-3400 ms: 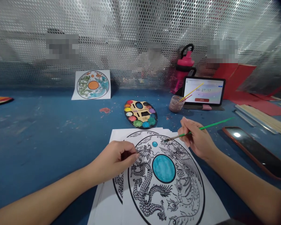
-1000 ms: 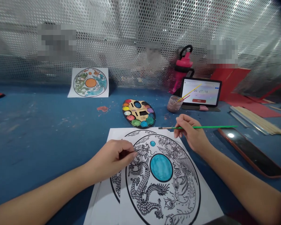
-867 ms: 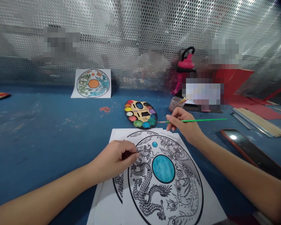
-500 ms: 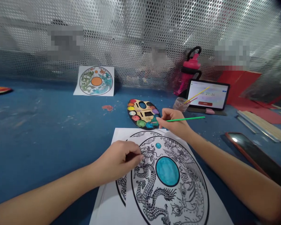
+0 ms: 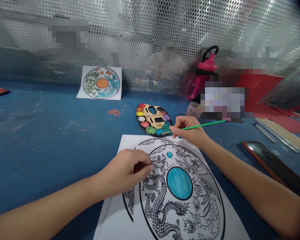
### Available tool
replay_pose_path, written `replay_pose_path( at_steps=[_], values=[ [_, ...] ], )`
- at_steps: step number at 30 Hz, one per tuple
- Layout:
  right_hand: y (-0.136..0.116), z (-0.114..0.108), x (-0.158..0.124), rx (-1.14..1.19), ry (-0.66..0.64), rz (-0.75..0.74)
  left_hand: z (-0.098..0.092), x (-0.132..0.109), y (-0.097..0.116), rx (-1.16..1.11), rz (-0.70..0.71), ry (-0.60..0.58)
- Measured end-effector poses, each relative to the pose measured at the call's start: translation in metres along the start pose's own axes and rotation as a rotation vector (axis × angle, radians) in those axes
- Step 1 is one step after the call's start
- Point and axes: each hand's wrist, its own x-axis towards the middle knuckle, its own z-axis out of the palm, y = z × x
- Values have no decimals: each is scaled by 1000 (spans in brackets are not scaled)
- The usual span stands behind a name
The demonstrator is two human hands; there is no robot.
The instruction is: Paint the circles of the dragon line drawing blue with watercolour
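My right hand (image 5: 190,133) is closed on a thin green paintbrush (image 5: 205,125), whose bristle tip rests on the blue-green pans at the near edge of the oval paint palette (image 5: 153,120). My left hand (image 5: 128,170) lies with its fingers curled on the left part of a dragon colouring sheet (image 5: 175,190), pressing the paper down. The sheet shows a black line drawing with a large teal disc (image 5: 179,183) and a small teal dot above it. More sheets lie beneath it.
A finished coloured sheet (image 5: 102,83) leans against the perforated metal screen at the back. A water cup (image 5: 193,109), a pink bottle (image 5: 205,75), a tablet (image 5: 223,100), a phone (image 5: 275,165), wooden sticks (image 5: 285,133) and red paper are at the right on the blue table (image 5: 52,133).
My right hand has carried the brush from above the drawing's top right edge leftwards and away, to the palette, where its tip now touches the paint. My left hand has stayed on the paper.
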Motion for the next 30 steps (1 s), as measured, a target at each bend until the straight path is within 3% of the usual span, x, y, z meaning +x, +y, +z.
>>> replay_pose_path(
  at_steps=[4,13,19,24,30],
  values=[
    [3,1,1,14,44,-9,0,-1,0,0,7,2],
    [3,0,1,13,-82,35,-1,1,0,14,6,-4],
    [6,-3,2,-34,32,-20,0,0,-1,-1,11,6],
    [-1,-1,-1,-154,8,-27,0,-1,-1,3,17,8],
    [2,-3,0,-63,44,-3,-1,1,1,11,17,3]
  ],
)
